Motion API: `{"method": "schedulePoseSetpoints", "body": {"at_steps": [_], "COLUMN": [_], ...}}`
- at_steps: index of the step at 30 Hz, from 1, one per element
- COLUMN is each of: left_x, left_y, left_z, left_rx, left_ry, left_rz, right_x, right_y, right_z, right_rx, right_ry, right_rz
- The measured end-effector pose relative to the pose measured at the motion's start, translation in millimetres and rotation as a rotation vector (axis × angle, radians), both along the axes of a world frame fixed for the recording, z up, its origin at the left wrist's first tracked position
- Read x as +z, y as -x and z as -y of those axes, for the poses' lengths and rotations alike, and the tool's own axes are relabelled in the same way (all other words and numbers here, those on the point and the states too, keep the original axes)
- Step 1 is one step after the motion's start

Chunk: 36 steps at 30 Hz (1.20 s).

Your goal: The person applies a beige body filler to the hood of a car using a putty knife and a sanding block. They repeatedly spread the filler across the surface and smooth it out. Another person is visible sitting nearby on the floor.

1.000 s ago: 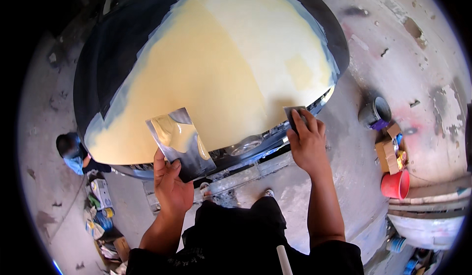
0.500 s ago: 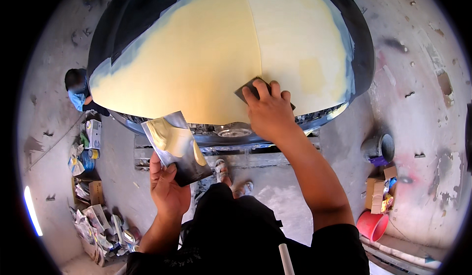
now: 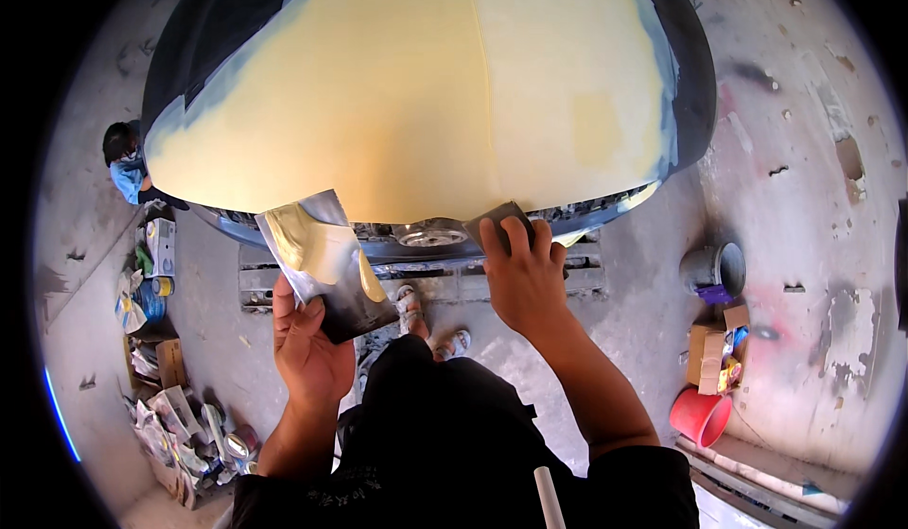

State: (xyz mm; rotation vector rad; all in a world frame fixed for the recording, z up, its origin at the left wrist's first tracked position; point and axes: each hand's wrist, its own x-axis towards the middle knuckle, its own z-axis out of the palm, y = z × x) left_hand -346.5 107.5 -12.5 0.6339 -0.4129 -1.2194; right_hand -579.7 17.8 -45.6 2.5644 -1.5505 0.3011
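Observation:
My left hand (image 3: 312, 345) grips a metal plate (image 3: 345, 313) by its lower edge, thumb on top. Yellow body filler (image 3: 301, 236) lies on the plate, with a second smear along its right side. My right hand (image 3: 522, 278) is closed on a dark, flat spreader (image 3: 501, 217), held over the front edge of the car hood. The hood (image 3: 378, 104) is coated in pale yellow filler, bluish grey toward its sides, with a thin ridge running down right of the middle. Whether the spreader touches the hood, I cannot tell.
At the far left a person (image 3: 126, 160) in blue sits beside the car. Boxes and crumpled paper (image 3: 175, 425) line the left wall. On the right stand a grey bucket (image 3: 695, 269), a cardboard box (image 3: 705, 354) and a red bucket (image 3: 700, 417). The car's grille (image 3: 430, 233) lies before me.
My right hand has drawn the spreader down toward me, off the hood's surface to its front edge. The left hand with the plate has shifted only slightly; the whole view has moved a little.

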Motion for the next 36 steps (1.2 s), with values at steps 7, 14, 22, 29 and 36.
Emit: {"method": "schedulePoseSetpoints", "body": {"at_steps": [7, 14, 22, 29, 36], "left_x": [-7.5, 4.1, 44.7, 51.0, 74.2], "left_y": [13.5, 53.8, 53.8, 85.1, 94.1], "left_z": [-2.3, 4.1, 8.0, 5.2, 0.1], "left_rx": [-0.088, -0.264, -0.324, -0.724, -0.469], "left_ry": [-0.03, -0.066, -0.097, -0.081, 0.175], "left_rz": [-0.059, -0.191, -0.202, -0.242, -0.054], "right_x": [21.6, 55.1, 42.0, 29.9, 48.1], "right_y": [14.9, 6.4, 47.9, 56.4, 93.6], "right_z": [-33.9, -72.3, -79.3, -71.8, -62.2], "right_rx": [0.013, 0.579, 0.214, 0.516, 0.316], "right_ry": [-0.109, -0.42, -0.705, -1.16, -0.837], "right_rz": [0.264, 1.061, 1.957, 1.901, 2.134]}}
